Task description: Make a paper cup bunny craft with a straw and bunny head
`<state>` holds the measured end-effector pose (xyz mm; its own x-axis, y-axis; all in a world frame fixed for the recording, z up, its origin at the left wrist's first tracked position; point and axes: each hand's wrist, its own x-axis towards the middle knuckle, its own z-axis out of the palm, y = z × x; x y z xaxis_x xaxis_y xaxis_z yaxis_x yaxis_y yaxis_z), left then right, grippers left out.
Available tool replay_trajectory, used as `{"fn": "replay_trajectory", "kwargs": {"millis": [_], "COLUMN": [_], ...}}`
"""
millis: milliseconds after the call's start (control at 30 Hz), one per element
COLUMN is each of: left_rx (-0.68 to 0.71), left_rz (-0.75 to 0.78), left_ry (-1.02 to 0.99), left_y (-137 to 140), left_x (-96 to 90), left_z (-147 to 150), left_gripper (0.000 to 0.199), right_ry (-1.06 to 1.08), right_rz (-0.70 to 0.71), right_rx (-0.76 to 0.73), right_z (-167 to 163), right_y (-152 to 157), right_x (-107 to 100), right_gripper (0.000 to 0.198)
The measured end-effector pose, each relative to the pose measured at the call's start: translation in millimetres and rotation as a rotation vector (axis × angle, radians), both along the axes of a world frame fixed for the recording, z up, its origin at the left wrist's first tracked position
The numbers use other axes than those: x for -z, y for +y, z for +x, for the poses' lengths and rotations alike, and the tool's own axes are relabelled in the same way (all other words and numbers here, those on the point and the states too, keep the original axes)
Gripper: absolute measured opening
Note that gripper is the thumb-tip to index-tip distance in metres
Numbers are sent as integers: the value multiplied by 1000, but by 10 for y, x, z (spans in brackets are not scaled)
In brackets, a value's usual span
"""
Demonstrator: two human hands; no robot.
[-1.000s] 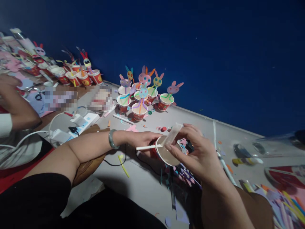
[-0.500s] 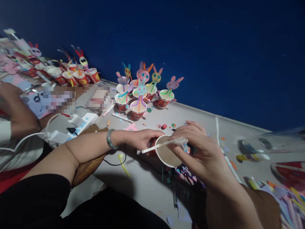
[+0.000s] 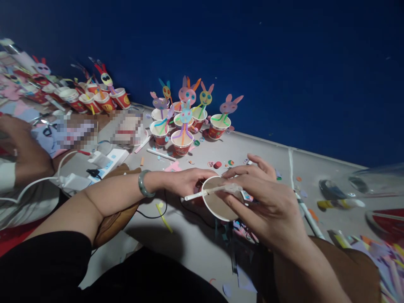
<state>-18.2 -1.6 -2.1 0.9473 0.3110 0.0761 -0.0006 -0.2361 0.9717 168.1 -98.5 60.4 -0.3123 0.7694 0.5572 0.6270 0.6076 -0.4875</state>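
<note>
My left hand (image 3: 187,182) is closed round the side of a paper cup (image 3: 219,208), whose open mouth faces me. Across the cup's mouth lies a thin white stick (image 3: 195,195); its left end juts past the rim, and a translucent, film-like piece shows at its right end. My right hand (image 3: 268,198) is over the cup's right side, thumb and fingers closing on that film-like end, the other fingers partly raised. A dark thing with colourful bits (image 3: 244,231) shows below the cup, largely hidden.
Several red paper cups with paper rabbit figures (image 3: 182,143) stand near the blue wall (image 3: 284,75). More decorated cups (image 3: 105,103) are farther left. A co-worker's arm (image 3: 30,147), a power strip (image 3: 110,162) and cables are at left. Coloured paper strips (image 3: 388,265) lie at right.
My right hand has shifted slightly, its fingers lower over the cup's mouth. The white stick has moved a little left and now lies flatter. The whole view has shifted slightly.
</note>
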Motion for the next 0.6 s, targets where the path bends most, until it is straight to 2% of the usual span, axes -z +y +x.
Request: {"fn": "replay_trajectory", "kwargs": {"millis": [167,333,600], "left_rx": [-7,-13,-20], "left_rz": [25,70,50], "left_ry": [-6,-44,-65], "left_y": [2,7,10], "left_x": [22,56,41], "left_z": [-1,1,-2], "left_gripper": [51,44,52], "right_ry": [-4,-31,-66], "right_rz": [-10,-9,23], "right_rx": [-13,-26,-16], "right_z": [-9,-13,-10], "right_y": [-1,6,-6], "right_x": [18,31,21], "right_gripper": [10,9,9]}}
